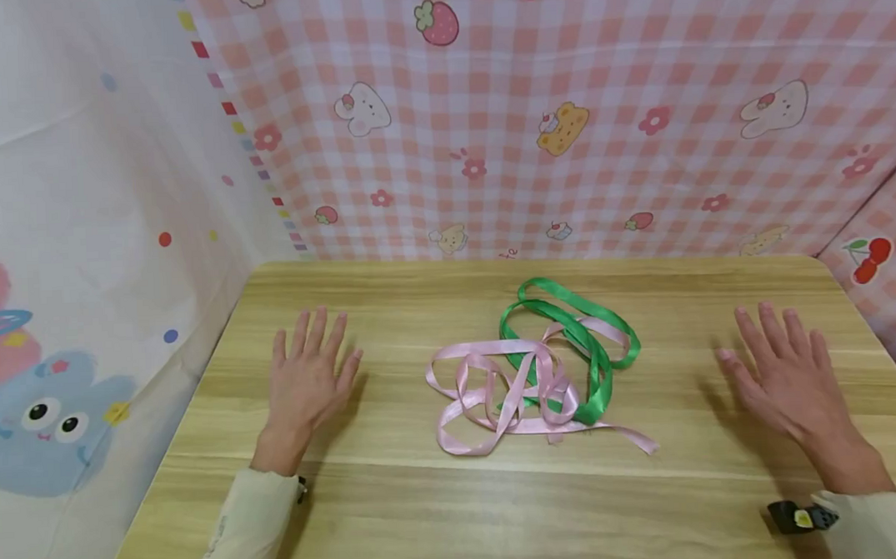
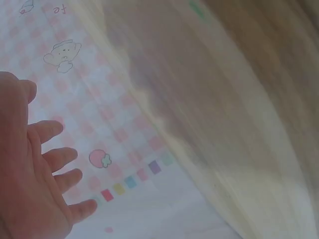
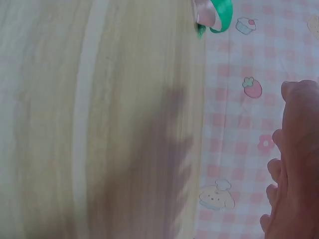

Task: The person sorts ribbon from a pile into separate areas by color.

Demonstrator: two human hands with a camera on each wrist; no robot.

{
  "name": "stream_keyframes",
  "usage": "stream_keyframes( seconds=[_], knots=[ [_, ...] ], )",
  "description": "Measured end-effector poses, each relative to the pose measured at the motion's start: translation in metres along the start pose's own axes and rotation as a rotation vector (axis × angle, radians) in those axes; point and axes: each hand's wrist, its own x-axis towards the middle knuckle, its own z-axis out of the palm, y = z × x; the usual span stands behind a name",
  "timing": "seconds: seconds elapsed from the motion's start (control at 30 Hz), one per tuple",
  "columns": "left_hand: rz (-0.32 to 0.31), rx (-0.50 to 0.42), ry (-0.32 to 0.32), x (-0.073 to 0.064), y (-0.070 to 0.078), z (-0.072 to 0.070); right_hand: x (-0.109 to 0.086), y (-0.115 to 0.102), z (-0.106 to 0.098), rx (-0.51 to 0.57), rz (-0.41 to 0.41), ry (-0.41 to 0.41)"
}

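A pink satin ribbon (image 1: 502, 419) lies in loose loops at the middle of the table, tangled with a green satin ribbon (image 1: 601, 381) on its right and far side. One pink end trails toward the front right. My left hand (image 1: 310, 385) is held palm down over the table, left of the ribbons, fingers spread and holding nothing. On the far right my right hand (image 1: 790, 381) is likewise palm down with spread fingers, apart from the ribbons. In the right wrist view part of the green ribbon (image 3: 223, 12) shows at the top edge.
The wooden table (image 1: 428, 514) has rounded far corners. Behind it hangs a pink checked cloth (image 1: 426, 122) with cartoon prints, and a white printed cloth (image 1: 117, 269) hangs at the left. A small dark device (image 1: 800, 517) sits at the right wrist.
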Motion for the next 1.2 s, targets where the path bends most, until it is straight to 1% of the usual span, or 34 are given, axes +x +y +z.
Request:
stream_keyframes(
  seconds=[0.07,0.17,0.23,0.3,0.37,0.43,0.5,0.6,0.67,0.73,0.83,0.9,1.0,1.1,1.2],
  knots=[
    [-0.002,-0.028,-0.013,0.002,0.002,0.001,0.003,-0.003,0.001,0.001,-0.006,-0.001],
    [-0.003,-0.116,-0.029,0.006,0.009,0.003,0.010,-0.012,0.004,0.042,-0.032,0.004],
    [-0.001,-0.208,-0.039,0.011,0.015,0.005,0.017,-0.021,0.007,0.088,-0.081,0.030],
    [0.004,-0.327,-0.063,0.016,0.022,0.006,0.026,-0.036,0.010,0.157,-0.149,0.063],
    [-0.006,-0.457,-0.110,0.022,0.032,0.008,0.037,-0.053,0.012,0.218,-0.221,0.085],
    [-0.024,-0.585,-0.171,0.028,0.042,0.009,0.048,-0.073,0.015,0.277,-0.277,0.092],
    [-0.050,-0.692,-0.231,0.032,0.052,0.011,0.058,-0.092,0.017,0.340,-0.304,0.060],
    [-0.066,-0.802,-0.286,0.037,0.064,0.016,0.075,-0.118,0.025,0.427,-0.328,-0.003],
    [-0.080,-0.851,-0.306,0.040,0.070,0.020,0.084,-0.132,0.031,0.473,-0.321,-0.072],
    [-0.096,-0.884,-0.319,0.040,0.075,0.024,0.093,-0.143,0.039,0.493,-0.306,-0.127],
    [-0.132,-0.909,-0.331,0.040,0.080,0.027,0.103,-0.154,0.053,0.489,-0.248,-0.195],
    [-0.151,-0.916,-0.329,0.040,0.083,0.028,0.108,-0.157,0.062,0.509,-0.214,-0.212],
    [-0.170,-0.920,-0.319,0.040,0.087,0.030,0.111,-0.158,0.074,0.579,-0.152,-0.222],
    [-0.182,-0.934,-0.314,0.040,0.088,0.032,0.108,-0.159,0.081,0.653,-0.104,-0.218],
    [-0.203,-0.957,-0.318,0.038,0.087,0.032,0.101,-0.160,0.083,0.671,-0.064,-0.221]
  ],
)
